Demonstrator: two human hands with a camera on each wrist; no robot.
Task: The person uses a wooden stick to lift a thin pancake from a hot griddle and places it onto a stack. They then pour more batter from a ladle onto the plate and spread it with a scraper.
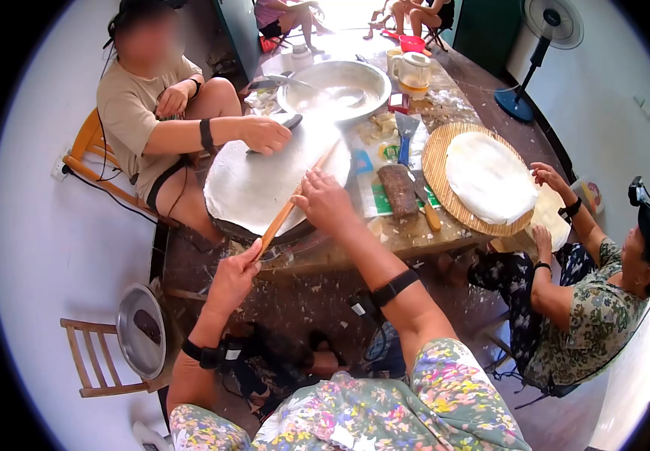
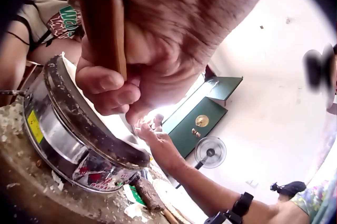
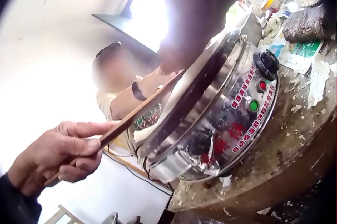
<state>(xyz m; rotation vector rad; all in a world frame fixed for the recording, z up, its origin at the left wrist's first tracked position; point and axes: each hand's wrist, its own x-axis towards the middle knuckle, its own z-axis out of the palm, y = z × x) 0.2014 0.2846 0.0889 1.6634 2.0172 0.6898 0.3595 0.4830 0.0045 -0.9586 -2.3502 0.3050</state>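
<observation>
We see the wooden stick (image 1: pixel 273 228) slanting over the pale flatbread (image 1: pixel 246 188), its near end wrapped in the left hand's (image 1: pixel 231 282) curled fingers. The right hand's (image 1: pixel 328 200) fingertips touch it farther up; whether they curl round it, we cannot tell. Glare blurs its far tip.

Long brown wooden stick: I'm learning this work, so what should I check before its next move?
1. Left hand gripping the near end of the stick: ok.
2. Right hand on the stick: ok.
3. Beige-shirted person's hand clear of the round white sheet: not ok, it is above it.
4. Round woven-straw tray bare: not ok, another white sheet lies there.
5. Heat of the round steel-sided griddle: cannot tell.
</observation>
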